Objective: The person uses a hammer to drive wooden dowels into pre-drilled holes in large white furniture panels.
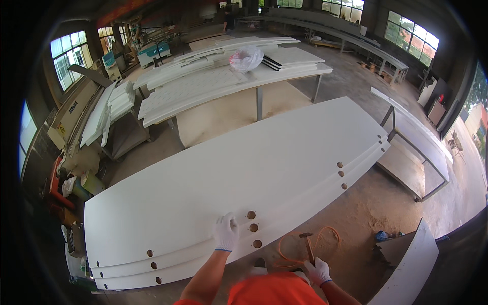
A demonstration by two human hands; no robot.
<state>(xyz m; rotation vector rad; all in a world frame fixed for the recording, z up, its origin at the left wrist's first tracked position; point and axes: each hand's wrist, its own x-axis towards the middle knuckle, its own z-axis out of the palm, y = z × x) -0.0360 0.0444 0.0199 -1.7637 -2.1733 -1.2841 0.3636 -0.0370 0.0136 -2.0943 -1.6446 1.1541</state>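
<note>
Two gloved | left hand (pixel 225 232) flat, fingers spread on top white panel (pixel 244 168) | right hand (pixel 317 270) low, gripping hammer (pixel 308 245)

A woodworking shop: stacked white panels (pixel 244 173) under the left hand (pixel 225 232), sawdust floor (pixel 366 203), loaded workbenches (pixel 213 81) beyond.

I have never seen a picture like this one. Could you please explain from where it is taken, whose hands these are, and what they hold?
There is one picture, from a wide camera worn on a person's head and looking down, so straight edges appear bent. The two gloved hands belong to that person. The left hand rests on the top one of three stacked white panels, beside a round hole near the edge. The right hand holds a hammer by its handle, away from the panels. An orange hose lies coiled on the dusty floor. Behind stands a table carrying more white boards and a plastic bag.
</note>
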